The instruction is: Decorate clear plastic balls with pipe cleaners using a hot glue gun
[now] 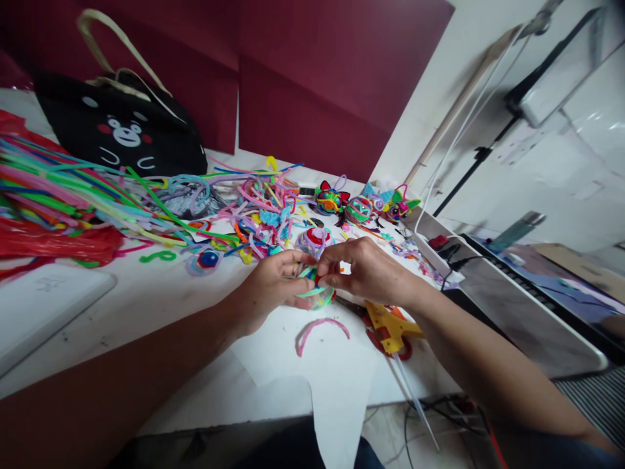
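The left hand (273, 283) and the right hand (359, 270) meet near the centre of the frame, both at one clear ball (319, 299) banded with green strips. The left fingers grasp the ball from its left side. The right fingers are bent in at its top, beside a small red and blue piece (316, 281); from where I stand I cannot tell whether they grip that piece or only press it. Just below the ball, a pink fuzzy arc (325, 324) lies on a white sheet (342, 381) on the surface (195, 365). A yellow glue gun (388, 326) lies right of centre, near the right forearm. Behind the hands sits a red-and-lilac ball (315, 240); farther back, right of centre, stand several decorated balls (359, 210). A bundle of coloured fuzzy stems (58, 189) occupies the left edge, below a black bag (127, 124) at upper left.
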The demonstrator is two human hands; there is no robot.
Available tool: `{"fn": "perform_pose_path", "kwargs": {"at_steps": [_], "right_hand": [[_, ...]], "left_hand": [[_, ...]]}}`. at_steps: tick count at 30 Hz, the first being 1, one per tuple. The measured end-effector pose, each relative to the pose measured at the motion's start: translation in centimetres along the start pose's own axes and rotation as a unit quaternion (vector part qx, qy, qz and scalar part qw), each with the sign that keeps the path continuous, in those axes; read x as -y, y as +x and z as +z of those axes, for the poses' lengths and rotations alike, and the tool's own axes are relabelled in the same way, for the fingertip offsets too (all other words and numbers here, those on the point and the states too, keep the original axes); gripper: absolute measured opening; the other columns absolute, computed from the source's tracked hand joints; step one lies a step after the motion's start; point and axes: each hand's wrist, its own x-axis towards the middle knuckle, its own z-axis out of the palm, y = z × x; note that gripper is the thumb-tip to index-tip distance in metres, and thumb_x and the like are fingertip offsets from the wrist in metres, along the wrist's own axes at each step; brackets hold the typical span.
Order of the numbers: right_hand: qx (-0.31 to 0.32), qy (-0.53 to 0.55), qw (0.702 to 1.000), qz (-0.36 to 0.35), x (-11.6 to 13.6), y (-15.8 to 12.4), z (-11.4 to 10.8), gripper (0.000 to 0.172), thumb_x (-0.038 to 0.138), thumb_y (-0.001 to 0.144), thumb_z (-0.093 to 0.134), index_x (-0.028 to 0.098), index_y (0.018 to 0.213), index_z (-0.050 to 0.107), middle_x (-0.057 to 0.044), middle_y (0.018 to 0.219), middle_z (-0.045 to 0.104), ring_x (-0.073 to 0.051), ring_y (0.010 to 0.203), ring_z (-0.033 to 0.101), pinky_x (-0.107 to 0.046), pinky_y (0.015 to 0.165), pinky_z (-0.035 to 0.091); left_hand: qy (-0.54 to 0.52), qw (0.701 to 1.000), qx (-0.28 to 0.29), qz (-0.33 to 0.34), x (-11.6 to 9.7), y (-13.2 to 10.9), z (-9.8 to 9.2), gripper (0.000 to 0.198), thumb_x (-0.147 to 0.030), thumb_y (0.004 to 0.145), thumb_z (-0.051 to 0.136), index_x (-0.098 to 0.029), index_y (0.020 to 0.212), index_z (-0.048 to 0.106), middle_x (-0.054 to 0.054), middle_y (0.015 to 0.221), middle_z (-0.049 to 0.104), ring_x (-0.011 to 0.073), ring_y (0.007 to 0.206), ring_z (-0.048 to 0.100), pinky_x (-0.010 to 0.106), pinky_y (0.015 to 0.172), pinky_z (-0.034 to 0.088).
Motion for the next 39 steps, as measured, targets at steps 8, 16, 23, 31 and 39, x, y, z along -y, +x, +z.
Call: {"fn": "perform_pose_path", "kwargs": {"at_steps": [8,16,23,31,39], "right_hand": [[-0.027,0.013,0.999,-0.024,0.0,-0.7,0.0,0.014,0.007,0.080,0.064,0.015,0.089,0.070,-0.003,0.077,0.071,-0.012,0.067,0.063,-0.023,0.065,0.047],[-0.088,-0.044,0.993,-0.071,0.2,-1.5,0.2,0.010,0.010,0.083,0.062,0.014,0.091,0.067,-0.004,0.081,0.069,-0.014,0.071,0.062,-0.027,0.071,0.046],[-0.113,-0.129,0.981,-0.086,0.2,-2.0,0.7,0.014,0.017,0.090,0.056,0.015,0.099,0.067,-0.008,0.088,0.067,-0.020,0.084,0.062,-0.034,0.078,0.044],[-0.105,-0.217,0.966,-0.097,0.1,-2.5,1.8,0.028,0.028,0.096,0.047,0.016,0.117,0.063,-0.012,0.114,0.065,-0.025,0.101,0.055,-0.042,0.086,0.040],[-0.076,-0.270,0.955,-0.094,-0.5,-3.6,3.6,0.046,0.037,0.098,0.043,0.010,0.134,0.049,-0.015,0.141,0.051,-0.030,0.123,0.045,-0.050,0.093,0.038]], "left_hand": [[-0.014,1.000,-0.009,0.004,0.2,0.0,-0.2,0.040,-0.021,0.068,0.074,-0.016,0.105,0.059,0.006,0.095,0.066,0.0190,0.080,0.066,0.033,0.065,0.058],[-0.025,1.000,0.008,0.008,0.4,0.1,-0.4,0.040,-0.021,0.071,0.073,-0.018,0.108,0.057,0.004,0.095,0.066,0.0173,0.078,0.068,0.032,0.067,0.058],[-0.046,0.999,-0.003,0.000,0.3,0.0,-0.4,0.028,-0.021,0.074,0.069,-0.020,0.102,0.062,0.001,0.090,0.062,0.0167,0.079,0.065,0.034,0.070,0.059],[-0.065,0.998,-0.006,-0.006,0.3,0.2,-0.4,0.016,-0.019,0.079,0.063,-0.019,0.096,0.063,0.001,0.091,0.057,0.0169,0.081,0.064,0.037,0.070,0.061],[-0.079,0.997,-0.011,0.000,0.1,0.0,-0.2,0.021,-0.014,0.079,0.062,-0.017,0.100,0.059,0.003,0.097,0.058,0.0154,0.082,0.062,0.034,0.068,0.062]]}}
